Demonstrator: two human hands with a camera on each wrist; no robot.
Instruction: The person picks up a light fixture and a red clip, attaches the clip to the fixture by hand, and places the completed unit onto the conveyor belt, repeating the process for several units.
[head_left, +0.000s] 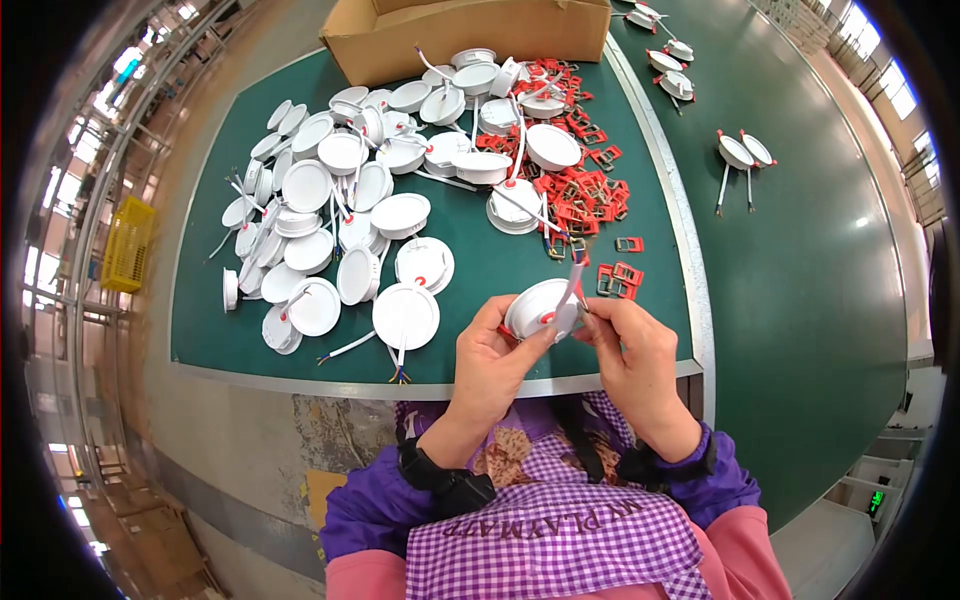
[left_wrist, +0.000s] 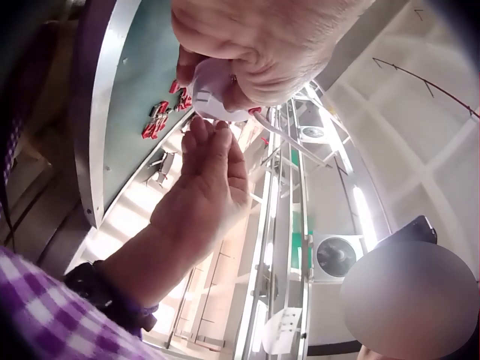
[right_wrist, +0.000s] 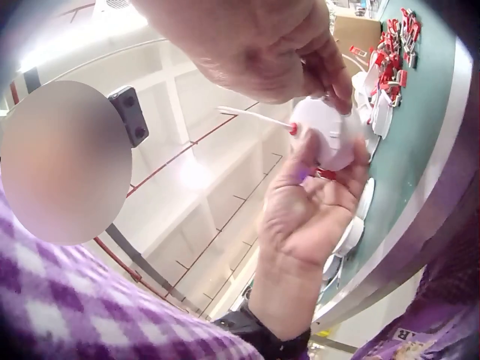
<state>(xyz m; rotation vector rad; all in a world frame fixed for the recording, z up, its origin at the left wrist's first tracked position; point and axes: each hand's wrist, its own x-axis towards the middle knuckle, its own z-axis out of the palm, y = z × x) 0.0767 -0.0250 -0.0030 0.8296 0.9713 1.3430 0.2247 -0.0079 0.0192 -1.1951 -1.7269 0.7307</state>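
Observation:
A white round downlight (head_left: 538,303) is held up over the table's front edge, its back with a red cable grommet (right_wrist: 293,128) facing the person. My left hand (head_left: 487,362) grips it by the rim, thumb on the back. A red clip (right_wrist: 326,174) shows by the left fingers at its edge. On the opposite rim my right hand (head_left: 638,352) pinches a small spring clip, mostly hidden by the fingertips; a bit of red and dark metal shows there. The downlight's white cable (head_left: 574,278) sticks up and away from the table.
Many white downlights (head_left: 405,315) with cables are heaped on the green table (head_left: 470,270) at left and centre. Behind the hands lies a pile of red clips (head_left: 585,200). A cardboard box (head_left: 460,45) stands at the back. More downlights (head_left: 736,152) lie on the green surface at right.

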